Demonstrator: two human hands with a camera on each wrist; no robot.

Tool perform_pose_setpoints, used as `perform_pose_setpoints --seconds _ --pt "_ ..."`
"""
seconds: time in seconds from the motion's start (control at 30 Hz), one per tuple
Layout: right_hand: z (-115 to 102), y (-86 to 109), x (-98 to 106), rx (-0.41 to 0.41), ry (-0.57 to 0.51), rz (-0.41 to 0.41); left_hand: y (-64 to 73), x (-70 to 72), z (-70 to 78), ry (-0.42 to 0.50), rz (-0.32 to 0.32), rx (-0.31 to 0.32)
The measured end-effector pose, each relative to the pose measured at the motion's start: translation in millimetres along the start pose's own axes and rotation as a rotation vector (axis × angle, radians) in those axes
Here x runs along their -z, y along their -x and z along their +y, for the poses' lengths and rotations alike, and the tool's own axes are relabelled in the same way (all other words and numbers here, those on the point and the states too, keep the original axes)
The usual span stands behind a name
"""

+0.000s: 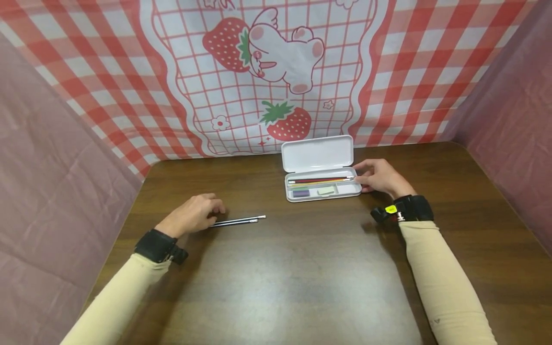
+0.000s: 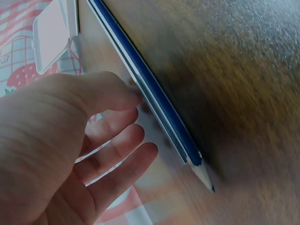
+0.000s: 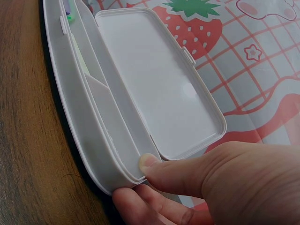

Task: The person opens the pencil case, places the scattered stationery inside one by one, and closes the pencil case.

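Observation:
Two dark blue striped pencils (image 1: 237, 222) lie side by side on the table, eraser ends pointing right. Beside their near end is my left hand (image 1: 194, 214), its fingers loosely bent; the thumb tip is close against the pencils (image 2: 159, 96) in the left wrist view, and I see no finger wrapped round them. My right hand (image 1: 381, 178) pinches the right end of an open white pencil case (image 1: 321, 195), thumb on the inner rim and fingers outside. In the case lie several pencils (image 1: 319, 181), a purple block (image 1: 301, 193) and a pale green eraser-like piece (image 1: 325, 190).
The case's raised lid (image 1: 316, 153) stands near a red-and-white checked strawberry cloth (image 1: 409, 72) at the table's back edge. Pink cloth (image 1: 56, 167) hangs along both sides. The brown wooden table (image 1: 276, 278) stretches out in front of the case.

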State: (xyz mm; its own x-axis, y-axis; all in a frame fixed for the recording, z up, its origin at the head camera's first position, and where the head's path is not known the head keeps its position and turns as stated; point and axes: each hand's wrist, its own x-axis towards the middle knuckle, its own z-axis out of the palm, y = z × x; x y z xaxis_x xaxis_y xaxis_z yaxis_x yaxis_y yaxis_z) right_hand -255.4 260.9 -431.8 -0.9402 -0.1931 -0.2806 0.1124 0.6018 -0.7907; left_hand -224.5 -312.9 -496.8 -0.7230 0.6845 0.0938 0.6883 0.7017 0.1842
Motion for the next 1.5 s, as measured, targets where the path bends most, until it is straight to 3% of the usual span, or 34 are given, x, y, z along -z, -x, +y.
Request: perform_pose_setpoints --seconds 0.13,0.27,0.33,0.53,0.6,0.87,1.03,1.07,1.23,1.5 --pt "-1 0.4 0 0.003 -0.003 0.001 2.6 23.1 22.7 0.043 0.011 0.008" --pt "-1 -0.4 1 0.007 -0.005 0.001 3.1 40.8 39.6 0.092 -0.032 0.042" --pt "-1 -0.5 1 0.006 -0.004 -0.001 3.6 42.5 41.6 0.104 -0.067 0.064" --pt "0 -2.1 1 0.002 -0.001 -0.003 4.9 15.2 14.8 0.122 -0.08 0.105" --pt "1 -2.8 1 0.003 0.0 -0.002 5.1 9.2 9.3 0.11 -0.07 0.091" --pt "0 -3.4 0 0.006 0.003 0.0 5.2 43.6 45.8 0.113 -0.075 0.068" --pt "-1 -2.9 0 0.009 -0.005 0.0 5.2 56.6 58.3 0.136 -0.14 0.122" --pt "-1 -2.8 0 0.01 -0.01 -0.001 5.1 64.4 65.8 0.153 -0.166 0.149" --pt "0 -3.2 0 0.012 -0.03 -0.005 2.8 70.6 75.5 0.167 -0.223 0.213" --pt "0 -3.3 0 -0.002 -0.02 -0.007 3.0 67.2 76.5 0.144 -0.198 0.195"
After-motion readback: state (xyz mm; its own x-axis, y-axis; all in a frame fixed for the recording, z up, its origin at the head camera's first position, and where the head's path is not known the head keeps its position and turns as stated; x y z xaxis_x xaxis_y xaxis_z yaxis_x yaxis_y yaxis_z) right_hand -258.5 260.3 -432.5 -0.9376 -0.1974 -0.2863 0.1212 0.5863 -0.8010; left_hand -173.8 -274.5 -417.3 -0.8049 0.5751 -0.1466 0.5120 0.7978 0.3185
